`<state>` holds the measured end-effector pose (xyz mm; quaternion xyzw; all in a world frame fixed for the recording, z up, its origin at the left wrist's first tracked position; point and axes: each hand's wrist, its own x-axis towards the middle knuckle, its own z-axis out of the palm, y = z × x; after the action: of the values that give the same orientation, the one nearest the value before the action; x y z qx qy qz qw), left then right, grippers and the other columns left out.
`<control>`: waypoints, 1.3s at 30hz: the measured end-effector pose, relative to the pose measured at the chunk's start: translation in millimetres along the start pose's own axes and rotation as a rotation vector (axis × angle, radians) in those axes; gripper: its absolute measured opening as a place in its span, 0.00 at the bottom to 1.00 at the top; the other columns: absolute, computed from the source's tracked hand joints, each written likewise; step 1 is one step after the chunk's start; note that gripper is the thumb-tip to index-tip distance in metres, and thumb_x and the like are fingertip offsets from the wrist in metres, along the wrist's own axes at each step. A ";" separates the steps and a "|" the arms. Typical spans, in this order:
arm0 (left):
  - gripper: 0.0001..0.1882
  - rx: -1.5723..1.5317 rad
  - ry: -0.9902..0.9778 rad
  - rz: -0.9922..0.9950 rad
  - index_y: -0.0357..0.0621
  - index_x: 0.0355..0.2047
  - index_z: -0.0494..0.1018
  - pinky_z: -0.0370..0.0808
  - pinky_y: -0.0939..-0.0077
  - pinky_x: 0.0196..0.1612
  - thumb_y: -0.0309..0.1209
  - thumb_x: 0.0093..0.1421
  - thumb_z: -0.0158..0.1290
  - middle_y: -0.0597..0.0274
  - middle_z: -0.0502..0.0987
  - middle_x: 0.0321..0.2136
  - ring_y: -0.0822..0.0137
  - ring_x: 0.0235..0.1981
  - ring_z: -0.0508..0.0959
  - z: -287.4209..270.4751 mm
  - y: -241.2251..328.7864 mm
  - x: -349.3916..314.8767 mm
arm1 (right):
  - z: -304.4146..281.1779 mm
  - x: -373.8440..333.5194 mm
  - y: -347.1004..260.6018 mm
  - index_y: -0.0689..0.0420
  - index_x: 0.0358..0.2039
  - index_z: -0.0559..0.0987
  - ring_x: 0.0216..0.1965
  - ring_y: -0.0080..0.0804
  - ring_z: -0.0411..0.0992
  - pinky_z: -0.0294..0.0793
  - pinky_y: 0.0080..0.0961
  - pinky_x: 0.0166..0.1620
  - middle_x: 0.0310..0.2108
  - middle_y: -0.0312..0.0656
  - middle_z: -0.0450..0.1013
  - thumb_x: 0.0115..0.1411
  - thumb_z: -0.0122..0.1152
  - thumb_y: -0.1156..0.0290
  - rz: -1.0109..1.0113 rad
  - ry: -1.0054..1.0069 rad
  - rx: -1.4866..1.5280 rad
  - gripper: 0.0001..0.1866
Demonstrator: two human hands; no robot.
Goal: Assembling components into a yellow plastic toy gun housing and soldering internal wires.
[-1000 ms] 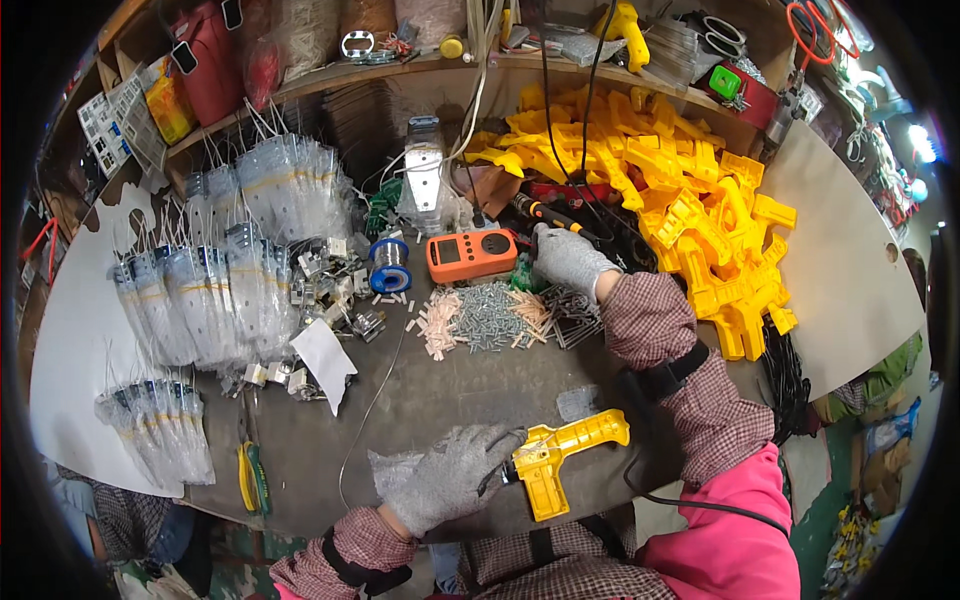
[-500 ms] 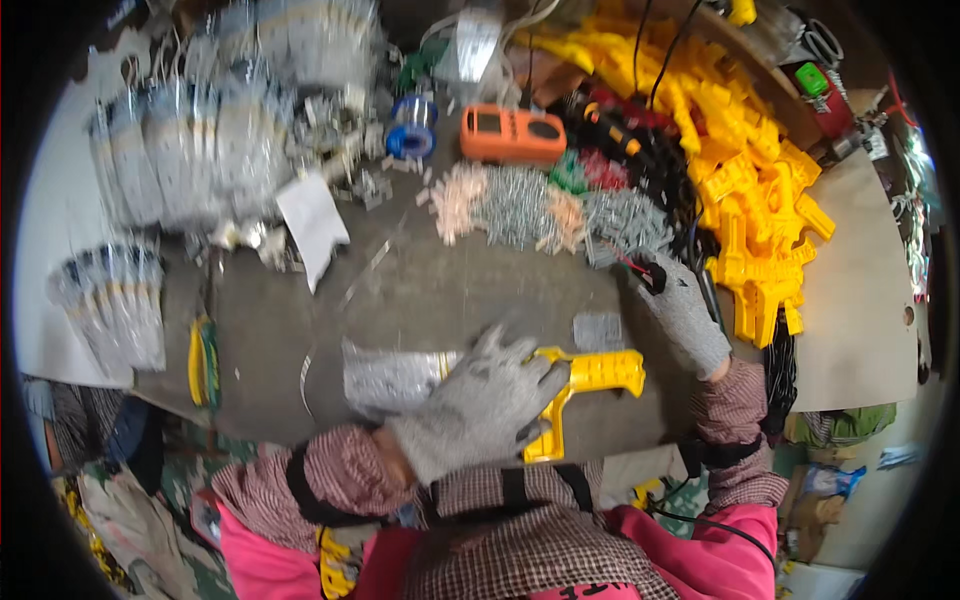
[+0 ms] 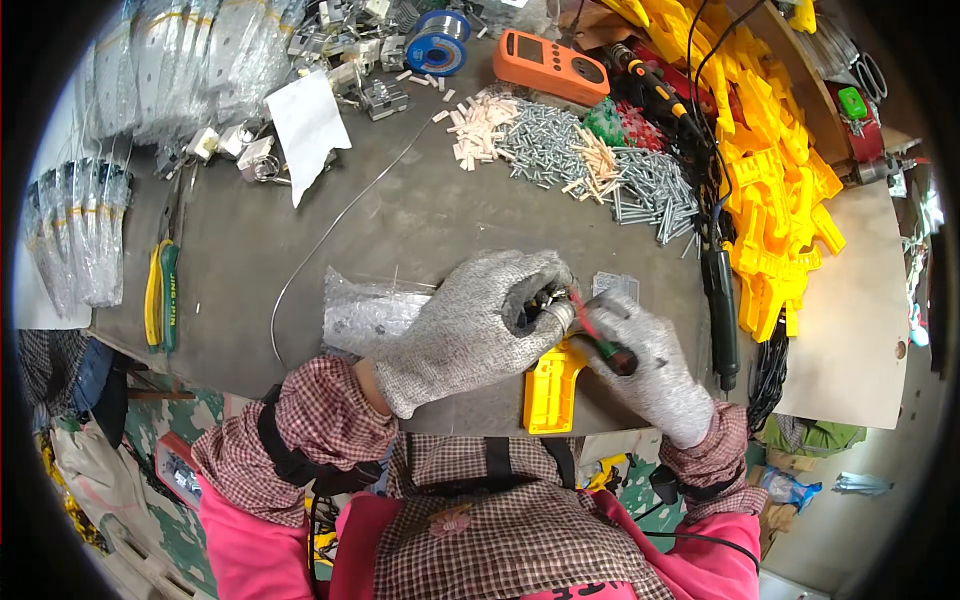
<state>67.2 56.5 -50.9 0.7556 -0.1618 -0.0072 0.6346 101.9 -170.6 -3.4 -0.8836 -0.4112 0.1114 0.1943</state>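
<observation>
My left hand (image 3: 470,315), in a grey glove, is closed in a pinch above a yellow plastic housing (image 3: 550,395). Something small and metallic shows between its fingers, too hidden to name. In my gloved right hand (image 3: 655,365) is a thin screwdriver (image 3: 586,316) with a red shaft and a green and dark handle; its red end reaches to the left fingertips. Both hands cover the upper part of the housing. Beside the left wrist lies a clear plastic bag (image 3: 370,315). A small clear plastic piece (image 3: 615,286) sits behind the right fingers.
Beyond the hands lie piles of screws (image 3: 550,145) and pale small parts (image 3: 478,125). An orange meter (image 3: 550,65) and a blue solder spool (image 3: 437,45) stand farther back. Yellow housings (image 3: 775,220) are heaped at right, near a black-handled tool (image 3: 718,310). Pliers (image 3: 161,290) lie left.
My right hand has moved from the screw pile, left and nearer, to meet my left hand over the housing. The left fingers have gone from spread to pinched. The view has shifted.
</observation>
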 end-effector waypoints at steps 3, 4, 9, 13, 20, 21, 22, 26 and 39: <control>0.12 0.162 0.096 0.103 0.39 0.43 0.76 0.75 0.65 0.53 0.29 0.61 0.60 0.53 0.79 0.41 0.55 0.46 0.79 3.0 -6.1 -5.4 | -9.7 3.4 -1.4 0.54 0.46 0.78 0.40 0.52 0.76 0.78 0.40 0.38 0.43 0.48 0.73 0.53 0.68 0.72 -0.016 0.071 -0.033 0.18; 0.13 0.204 0.114 0.121 0.40 0.44 0.76 0.75 0.63 0.54 0.30 0.60 0.60 0.53 0.80 0.42 0.53 0.47 0.79 4.2 -8.4 -6.3 | -9.3 3.6 -2.6 0.54 0.46 0.77 0.40 0.52 0.76 0.77 0.41 0.38 0.43 0.48 0.73 0.52 0.69 0.72 -0.005 0.026 -0.083 0.20; 0.13 0.279 0.133 0.144 0.42 0.44 0.76 0.75 0.60 0.52 0.32 0.61 0.59 0.53 0.79 0.42 0.50 0.46 0.78 4.6 -10.2 -6.4 | 1.3 4.7 0.5 0.54 0.46 0.77 0.40 0.51 0.75 0.77 0.41 0.39 0.42 0.47 0.72 0.51 0.68 0.72 -0.027 -0.003 -0.159 0.20; 0.10 0.210 0.065 0.072 0.42 0.40 0.73 0.75 0.58 0.44 0.32 0.61 0.56 0.51 0.77 0.36 0.46 0.41 0.78 7.6 -13.1 -5.8 | 4.7 1.8 -1.2 0.55 0.42 0.76 0.39 0.49 0.75 0.76 0.41 0.38 0.39 0.46 0.71 0.49 0.66 0.72 -0.033 -0.058 -0.238 0.18; 0.08 0.177 0.023 0.044 0.40 0.39 0.72 0.75 0.56 0.42 0.30 0.62 0.54 0.49 0.76 0.36 0.44 0.39 0.78 6.4 -2.5 -6.9 | 7.5 9.3 -22.6 0.56 0.39 0.75 0.39 0.48 0.74 0.74 0.42 0.39 0.35 0.45 0.70 0.50 0.63 0.74 -0.003 -0.145 -0.380 0.14; 0.08 0.178 0.013 0.049 0.40 0.39 0.72 0.75 0.56 0.42 0.30 0.62 0.54 0.49 0.76 0.36 0.44 0.39 0.78 5.5 -0.9 -6.2 | 5.5 11.4 -17.4 0.56 0.39 0.75 0.39 0.48 0.74 0.74 0.42 0.39 0.35 0.45 0.70 0.50 0.63 0.74 0.007 -0.139 -0.379 0.14; 0.08 0.232 0.018 0.090 0.41 0.40 0.72 0.75 0.55 0.43 0.30 0.62 0.54 0.49 0.76 0.37 0.44 0.40 0.77 5.8 1.9 -10.1 | 4.6 11.1 -10.7 0.56 0.39 0.76 0.39 0.49 0.74 0.74 0.42 0.40 0.35 0.45 0.71 0.51 0.63 0.74 0.006 -0.082 -0.208 0.14; 0.10 0.281 -0.070 0.222 0.40 0.43 0.74 0.71 0.54 0.51 0.30 0.63 0.54 0.50 0.76 0.40 0.46 0.46 0.76 1.8 0.2 -7.3 | 6.7 -10.3 14.3 0.62 0.32 0.79 0.37 0.38 0.72 0.72 0.31 0.45 0.34 0.44 0.74 0.63 0.55 0.71 0.081 0.267 0.445 0.08; 0.26 -0.004 0.122 0.110 0.40 0.63 0.62 0.73 0.74 0.50 0.21 0.64 0.52 0.59 0.73 0.44 0.69 0.47 0.75 14.8 -24.8 -9.7 | 3.1 -8.9 -12.2 0.58 0.39 0.79 0.40 0.48 0.76 0.75 0.38 0.46 0.36 0.47 0.76 0.60 0.61 0.74 0.129 0.012 0.112 0.07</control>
<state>60.6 48.3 -79.5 0.7434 -0.1641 0.0732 0.6443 86.7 -169.5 -0.4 -0.8967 -0.3455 0.1413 0.2380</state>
